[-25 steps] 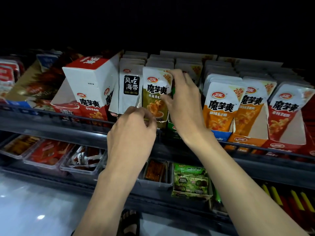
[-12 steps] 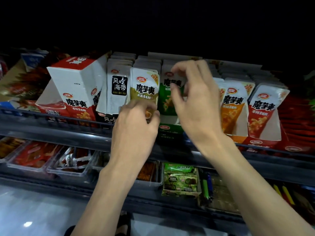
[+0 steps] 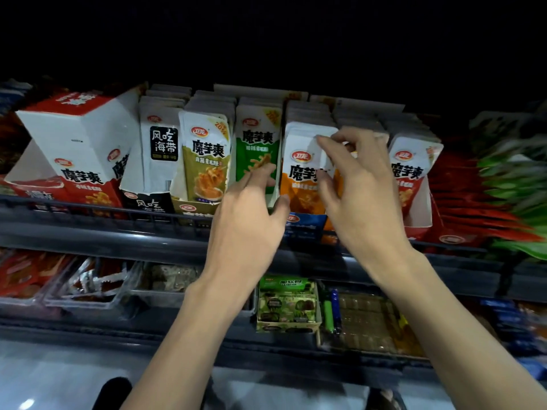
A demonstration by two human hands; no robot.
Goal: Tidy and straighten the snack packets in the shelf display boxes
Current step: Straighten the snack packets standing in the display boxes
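Observation:
Upright snack packets stand in open display boxes on the upper shelf: a black-label white packet (image 3: 161, 149), an olive packet (image 3: 207, 161), a green packet (image 3: 257, 143), an orange packet (image 3: 299, 179) and a red packet (image 3: 411, 170). My left hand (image 3: 248, 223) hovers in front of the green packet's box, fingers apart, fingertips at the packet's lower edge. My right hand (image 3: 358, 196) pinches the front orange packet, thumb on its face and fingers curled over its top. It hides the row behind it.
A closed white-and-red carton (image 3: 80, 134) leans at the left of the shelf. A dark rail (image 3: 88, 210) runs along the shelf front. Below are clear trays (image 3: 88, 291) of snacks, a small green box (image 3: 287, 309) and lighters (image 3: 331, 312). Red and green bags (image 3: 488, 202) lie at right.
Both hands have shifted right. The left went from the olive packet to the green one. The right went from the green row to the orange packets.

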